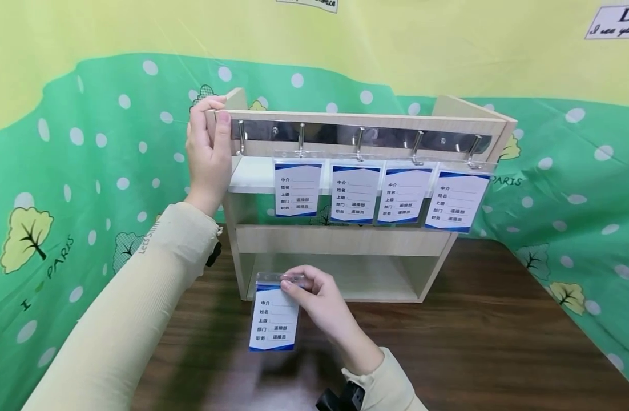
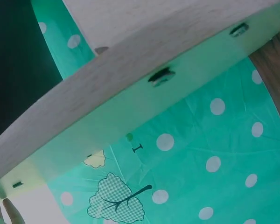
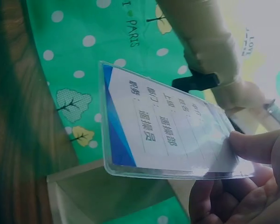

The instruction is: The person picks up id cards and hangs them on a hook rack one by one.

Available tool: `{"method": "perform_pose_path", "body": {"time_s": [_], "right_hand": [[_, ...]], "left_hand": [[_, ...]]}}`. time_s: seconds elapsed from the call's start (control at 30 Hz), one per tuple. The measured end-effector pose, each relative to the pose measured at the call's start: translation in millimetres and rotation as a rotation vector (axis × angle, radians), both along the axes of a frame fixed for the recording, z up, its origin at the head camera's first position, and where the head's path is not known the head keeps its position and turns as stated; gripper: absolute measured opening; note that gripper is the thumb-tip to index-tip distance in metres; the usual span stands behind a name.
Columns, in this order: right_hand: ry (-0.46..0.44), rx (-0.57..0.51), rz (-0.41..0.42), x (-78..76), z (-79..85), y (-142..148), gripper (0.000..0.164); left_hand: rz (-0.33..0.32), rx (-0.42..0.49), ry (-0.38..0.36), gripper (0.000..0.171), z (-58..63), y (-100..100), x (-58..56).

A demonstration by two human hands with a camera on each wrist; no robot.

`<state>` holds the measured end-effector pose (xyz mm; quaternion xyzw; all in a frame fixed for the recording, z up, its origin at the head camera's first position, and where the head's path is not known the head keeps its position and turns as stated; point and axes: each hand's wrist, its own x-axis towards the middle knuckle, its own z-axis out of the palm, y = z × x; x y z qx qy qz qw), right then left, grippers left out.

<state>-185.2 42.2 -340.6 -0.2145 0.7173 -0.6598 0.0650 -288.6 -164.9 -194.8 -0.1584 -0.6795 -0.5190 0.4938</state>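
Observation:
My left hand (image 1: pixel 210 154) holds the upper left corner of a pale wooden shelf (image 1: pixel 340 240), thumb on the front board and fingers round its end. In the left wrist view the shelf's side panel (image 2: pixel 107 100) fills much of the picture, with fingertips (image 2: pixel 11 212) at its lower left end. Between thumb and fingers, my right hand (image 1: pixel 322 302) pinches the top edge of a badge in a clear sleeve (image 1: pixel 274 319), printed side up, in front of the shelf's lower left. The right wrist view shows that badge (image 3: pixel 168 126) close, tilted, its blue corner band visible.
Across the shelf's top front runs a metal hook rail (image 1: pixel 330 134). Similar badges (image 1: pixel 353 194) hang from all hooks but the leftmost hook (image 1: pixel 241 137). The shelf stands on a dark wooden table (image 1: pixel 499 342), before a green and yellow printed cloth (image 1: pixel 114 97).

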Motion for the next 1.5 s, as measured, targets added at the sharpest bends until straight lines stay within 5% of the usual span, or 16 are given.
{"method": "perform_pose_path", "body": {"time_s": [0.7,1.1,1.5], "right_hand": [[0.296,0.137,-0.106,-23.6,95.1,-7.9,0.016],[0.484,0.222,-0.147,-32.2,120.0,-15.8,0.015],[0.612,0.143,-0.158,-35.2,145.9,-33.9,0.018]], "left_hand": [[-0.016,-0.021,-0.043,0.025,2.7,-5.6,3.7],[-0.01,-0.04,-0.083,0.031,3.9,-6.8,4.2],[-0.046,-0.025,-0.104,0.033,4.6,-9.3,6.7]]}}
